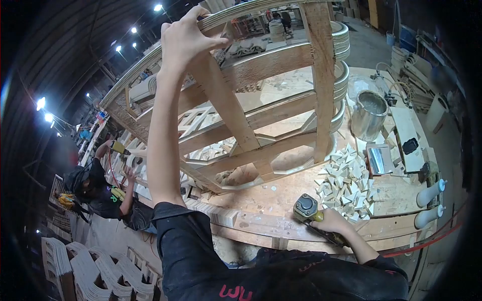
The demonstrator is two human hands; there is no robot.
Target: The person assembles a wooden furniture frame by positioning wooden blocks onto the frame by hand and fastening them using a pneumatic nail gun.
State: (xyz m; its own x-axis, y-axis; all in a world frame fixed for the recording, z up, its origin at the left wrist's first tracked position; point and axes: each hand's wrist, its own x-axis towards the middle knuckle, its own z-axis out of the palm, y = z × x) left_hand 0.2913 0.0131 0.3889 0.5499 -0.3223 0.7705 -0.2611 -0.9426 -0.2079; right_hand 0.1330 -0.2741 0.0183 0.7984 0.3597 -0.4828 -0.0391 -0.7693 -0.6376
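Observation:
A large wooden frame with slats and curved plywood edges stands upright on the workbench. My left hand is raised at its top rail, fingers hooked over the edge and thumb spread to the right. Low at the bench's near edge, my right hand is wrapped round the grip of a nail gun, whose head points up and away from the frame. A pile of small wooden triangles lies just beyond that hand, right of the frame's base.
A metal bucket stands at the back right. Two white bottles lie at the right edge, near a red hose. A co-worker holds another tool at the left. Curved wooden parts are stacked at the lower left.

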